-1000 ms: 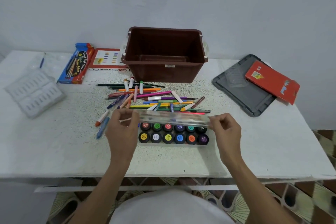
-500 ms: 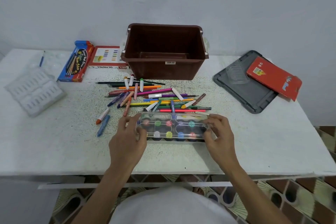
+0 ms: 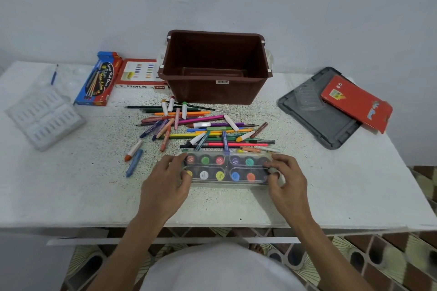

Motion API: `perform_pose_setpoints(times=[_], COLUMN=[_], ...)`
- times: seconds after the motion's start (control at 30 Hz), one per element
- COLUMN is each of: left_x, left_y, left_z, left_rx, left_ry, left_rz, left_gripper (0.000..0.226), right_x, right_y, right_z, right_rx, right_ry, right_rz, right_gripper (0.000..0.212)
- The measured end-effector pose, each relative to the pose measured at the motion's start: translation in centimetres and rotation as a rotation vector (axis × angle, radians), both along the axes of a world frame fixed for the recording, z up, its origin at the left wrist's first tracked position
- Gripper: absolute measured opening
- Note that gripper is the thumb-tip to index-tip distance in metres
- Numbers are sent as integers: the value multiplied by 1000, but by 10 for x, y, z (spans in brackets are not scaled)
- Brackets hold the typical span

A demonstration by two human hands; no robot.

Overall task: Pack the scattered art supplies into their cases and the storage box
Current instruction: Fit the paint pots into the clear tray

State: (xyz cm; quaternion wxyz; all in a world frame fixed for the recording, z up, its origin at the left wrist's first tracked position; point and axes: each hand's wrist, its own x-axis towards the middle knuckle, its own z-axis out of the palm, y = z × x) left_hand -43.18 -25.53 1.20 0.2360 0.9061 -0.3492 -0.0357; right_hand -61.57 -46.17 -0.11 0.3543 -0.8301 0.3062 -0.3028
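A clear case of paint pots [image 3: 227,169] lies near the table's front edge with its transparent lid down over the coloured pots. My left hand [image 3: 168,182] grips the case's left end and my right hand [image 3: 285,179] grips its right end. Just behind the case lies a scattered heap of pencils, markers and crayons [image 3: 201,129]. The open brown storage box [image 3: 216,66] stands behind the heap.
A white ribbed tray [image 3: 45,117] sits at the far left, with a blue brush box [image 3: 99,79] and an oil pastels box [image 3: 139,74] behind it. At the right lies a grey lid [image 3: 319,113] with a red packet [image 3: 357,103] on it.
The clear lid, held up above the paint pots a second ago, has come down onto the case. Both hands followed it down and now hold the case's ends.
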Motion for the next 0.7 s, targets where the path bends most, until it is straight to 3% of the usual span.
perform_pose_setpoints(times=[0.2, 0.37, 0.47, 0.7], left_x=[10, 11, 8, -8], left_y=[6, 4, -2, -26], left_z=[-3, -5, -5, -8], left_rx=[1, -22, -15, 71], left_ry=[-16, -14, -58, -96], left_rz=[-67, -92, -103, -349], left_gripper=[43, 49, 51, 53], right_x=[-2, -3, -2, -4], right_y=[1, 0, 0, -1], right_z=[-2, -6, -9, -14], right_rx=[-29, -27, -75, -153], right_ry=[-5, 12, 57, 114], right_rz=[15, -2, 18, 62], right_gripper=[39, 26, 33, 30])
